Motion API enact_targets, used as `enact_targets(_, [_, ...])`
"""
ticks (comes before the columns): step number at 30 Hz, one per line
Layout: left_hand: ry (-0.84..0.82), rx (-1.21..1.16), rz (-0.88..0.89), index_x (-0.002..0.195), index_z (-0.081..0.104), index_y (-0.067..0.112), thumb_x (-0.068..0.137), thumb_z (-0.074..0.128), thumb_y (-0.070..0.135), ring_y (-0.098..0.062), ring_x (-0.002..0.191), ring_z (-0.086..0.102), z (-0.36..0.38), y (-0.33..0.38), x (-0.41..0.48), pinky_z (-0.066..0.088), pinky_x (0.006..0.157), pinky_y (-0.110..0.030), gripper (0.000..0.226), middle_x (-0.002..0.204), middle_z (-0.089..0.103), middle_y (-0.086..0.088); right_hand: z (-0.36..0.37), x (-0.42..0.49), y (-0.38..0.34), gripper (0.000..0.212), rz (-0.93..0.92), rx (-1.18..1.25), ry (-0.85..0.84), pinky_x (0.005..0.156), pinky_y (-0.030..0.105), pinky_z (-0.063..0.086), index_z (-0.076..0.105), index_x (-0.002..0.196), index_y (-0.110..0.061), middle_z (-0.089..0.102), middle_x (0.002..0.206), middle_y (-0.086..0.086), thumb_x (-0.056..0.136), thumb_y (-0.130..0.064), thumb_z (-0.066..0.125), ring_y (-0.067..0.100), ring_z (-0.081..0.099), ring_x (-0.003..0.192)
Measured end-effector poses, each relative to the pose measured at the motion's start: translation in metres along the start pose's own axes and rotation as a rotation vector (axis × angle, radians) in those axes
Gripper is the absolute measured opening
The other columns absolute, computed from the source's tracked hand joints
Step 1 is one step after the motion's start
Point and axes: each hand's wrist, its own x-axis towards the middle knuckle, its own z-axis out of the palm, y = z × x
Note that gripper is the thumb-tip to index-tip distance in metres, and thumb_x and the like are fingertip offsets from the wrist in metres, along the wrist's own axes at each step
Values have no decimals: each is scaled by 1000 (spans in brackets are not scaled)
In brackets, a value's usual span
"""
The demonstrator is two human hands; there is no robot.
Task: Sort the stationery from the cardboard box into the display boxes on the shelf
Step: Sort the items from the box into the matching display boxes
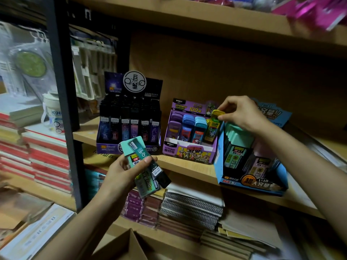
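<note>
Head view of the shelf, read from left to right. At the far left we see stacks of red-edged notebooks [47, 156], and a white cup [53, 109] just left of the black shelf upright [63, 102]. To the right of the upright, on the wooden shelf [187, 167], stands the black display box [129, 126], packed with rows of dark upright tubes under a round header card.

Below and in front of it we find the left hand [124, 173]. Its fingers [148, 160] are curled round a fanned bundle of lead cases [138, 147]: one mint-capped, one dark green, one black and one clear greenish. The bundle hangs in front of the shelf edge, apart from every box.

Next comes the purple display box [189, 152], with columns of purple, blue, teal and yellow cases. At its right end we see the yellow case [215, 126], upright with a slight tilt, its lower part in the yellow column. The right hand [242, 115] pinches its yellow cap between thumb and fingertips, the remaining fingers loosely bent.

Just right of that stands the blue display box [251, 182], tilted and overhanging the shelf edge, holding mint-capped and pink-capped cases. On the shelf below lie spiral notebooks [191, 205]. An open flap of the cardboard box [124, 246] shows at the bottom edge.
</note>
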Motion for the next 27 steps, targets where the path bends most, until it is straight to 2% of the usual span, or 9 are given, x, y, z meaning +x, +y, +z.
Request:
enact_targets(5, [-2, 7, 3, 103, 62, 14, 70, 66, 26, -15, 89, 71, -1, 0, 1, 54, 71, -31, 36, 99, 74, 0, 9, 2, 5, 17, -21, -77, -34, 70, 21, 44, 65, 84, -21, 64, 85, -6, 76, -10, 75, 12, 59, 83])
enact_targets(9, [-13, 26, 7, 105, 62, 12, 71, 66, 27, -14, 89, 71, -1, -2, 1, 54, 72, -31, 37, 100, 74, 0, 32, 3, 9, 15, -93, -358, -40, 75, 32, 46, 66, 92, -16, 53, 94, -1, 79, -14, 73, 18, 56, 89])
enact_targets(12, [-17, 32, 10, 105, 62, 12, 71, 66, 27, -13, 90, 70, -2, -2, 1, 54, 72, -31, 37, 100, 74, 1, 34, 2, 8, 18, -114, -428, -56, 80, 34, 47, 63, 99, -16, 47, 95, -2, 82, -18, 70, 21, 55, 96])
enact_targets(15, [-26, 41, 13, 106, 61, 12, 71, 66, 27, -14, 90, 70, -3, -2, 1, 55, 71, -30, 38, 101, 74, 1, 30, -4, -1, 19, -157, -477, -26, 82, 33, 40, 62, 106, -17, 48, 99, -1, 87, -23, 63, 21, 49, 103])
enact_targets(18, [-21, 46, 10, 108, 61, 10, 71, 67, 27, -17, 92, 70, -3, -2, 0, 56, 72, -31, 42, 102, 73, -2, 36, -29, -30, 10, -198, -183, 31, 77, 25, 38, 64, 98, -18, 54, 94, -6, 90, -23, 58, 13, 52, 91])
enact_targets(21, [-13, 44, 12, 110, 61, 8, 72, 67, 26, -19, 90, 71, -1, -2, -1, 57, 69, -29, 43, 103, 73, -5, 60, -71, -63, 7, -151, 124, -285, 66, 20, 40, 61, 88, -27, 59, 83, -12, 91, -32, 57, 2, 54, 75])
enact_targets(23, [6, 24, 21, 110, 61, 7, 71, 68, 26, -18, 88, 71, 0, -1, -2, 58, 66, -28, 43, 100, 73, -5, 85, -97, -74, 12, -66, 266, -489, 70, 28, 48, 63, 90, -24, 64, 83, -7, 88, -35, 60, 7, 59, 78])
enact_targets(25, [20, 36, 31, 110, 62, 7, 70, 68, 27, -19, 91, 70, -1, 1, -2, 58, 73, -32, 45, 101, 73, -5, 102, -112, -79, 14, 39, 416, -528, 77, 37, 52, 67, 92, -16, 70, 85, 3, 87, -29, 64, 17, 66, 81])
enact_targets(27, [23, 74, 38, 107, 62, 12, 71, 68, 32, -17, 92, 70, -3, 2, -2, 58, 74, -33, 42, 97, 74, 0, 108, -114, -79, 9, 91, 555, -503, 74, 37, 53, 67, 92, -11, 70, 82, 10, 89, -19, 63, 22, 67, 75])
